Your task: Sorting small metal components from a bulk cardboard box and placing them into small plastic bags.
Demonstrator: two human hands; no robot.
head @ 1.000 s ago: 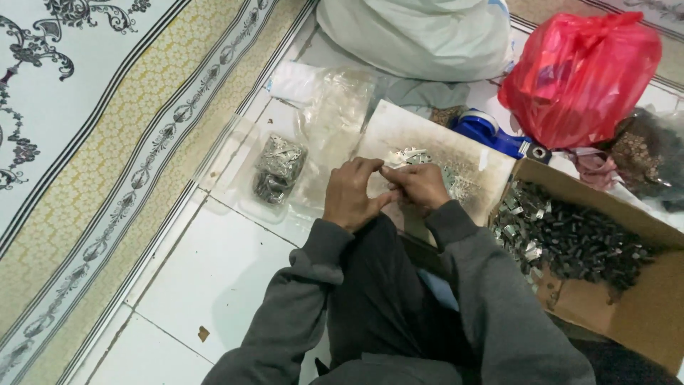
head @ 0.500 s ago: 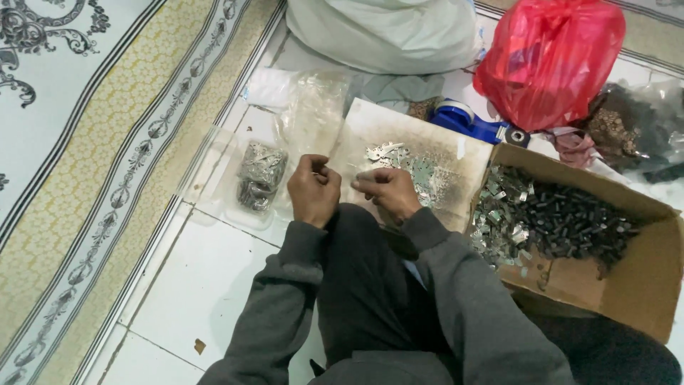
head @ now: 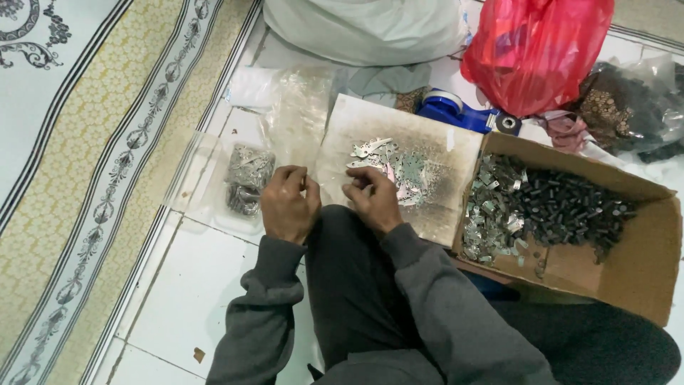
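Note:
My left hand (head: 288, 202) is curled, fingertips pinched together, just right of a clear plastic bag of small metal parts (head: 246, 178). My right hand (head: 372, 198) is also curled, resting at the near edge of a flat board (head: 427, 139) that carries a scatter of small silvery metal pieces (head: 388, 165). Whether either hand pinches a small piece I cannot tell; the fingers hide it. The two hands are a little apart above my dark trouser knee.
A cardboard box (head: 627, 264) at right holds silvery clips and dark cylindrical parts. Behind lie a red plastic bag (head: 538, 50), a blue tape dispenser (head: 456, 110), a white sack (head: 363, 28), and empty clear bags (head: 296, 114). A patterned rug (head: 92, 142) covers the left floor.
The hands, close together over the board a second ago, have drawn apart; the left hand has moved leftward toward the bag of parts. The view has shifted.

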